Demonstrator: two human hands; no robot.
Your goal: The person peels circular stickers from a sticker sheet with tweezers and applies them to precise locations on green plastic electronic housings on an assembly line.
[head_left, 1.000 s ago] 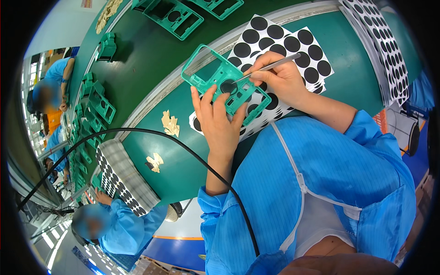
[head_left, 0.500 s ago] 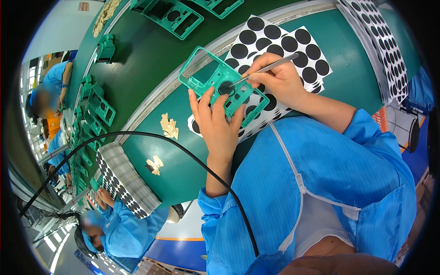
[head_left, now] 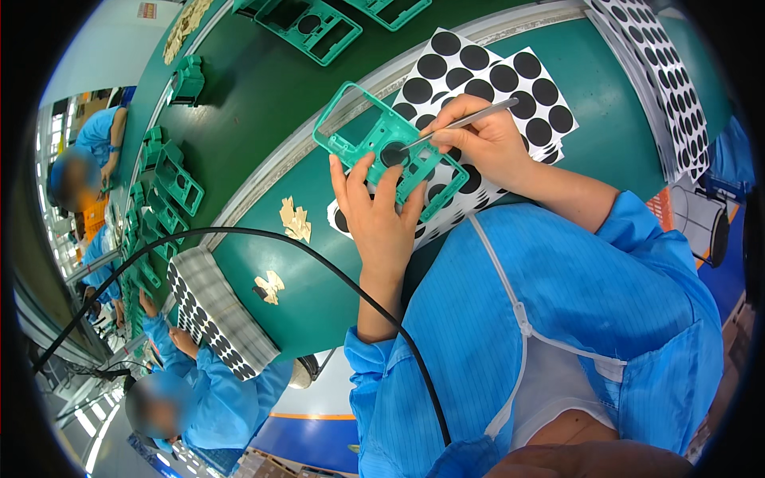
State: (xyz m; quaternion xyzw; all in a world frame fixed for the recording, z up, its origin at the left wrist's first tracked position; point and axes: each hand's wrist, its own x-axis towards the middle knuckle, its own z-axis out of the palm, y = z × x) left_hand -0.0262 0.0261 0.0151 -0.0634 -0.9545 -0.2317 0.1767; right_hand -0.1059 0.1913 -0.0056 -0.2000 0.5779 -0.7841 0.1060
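Note:
My left hand (head_left: 377, 215) holds a green plastic housing (head_left: 348, 145) tilted above the bench, its fingers along the near edge. The frame has a large rectangular window at one end and smaller slots at the other. A black round sticker (head_left: 394, 154) sits in its circular recess. In my right hand (head_left: 486, 143) is a pair of metal tweezers (head_left: 488, 112), gripped like a pen. Their tip meets the edge of the black round sticker. Beneath the housing lie white sheets of black round stickers (head_left: 504, 78), partly covered by it and my hands.
Beyond the bench rail, a dark green conveyor (head_left: 263, 103) carries several more green housings (head_left: 307, 28). Beige scraps (head_left: 296, 219) lie on the bench (head_left: 319, 295). Further sticker sheets hang at the right (head_left: 657, 80). A black cable (head_left: 319, 259) arcs across the view. A co-worker (head_left: 231, 398) sits lower left.
The housings on the conveyor have shifted slightly to the right. At lower left, the co-worker's arm has reached out toward the belt. My hands have barely moved.

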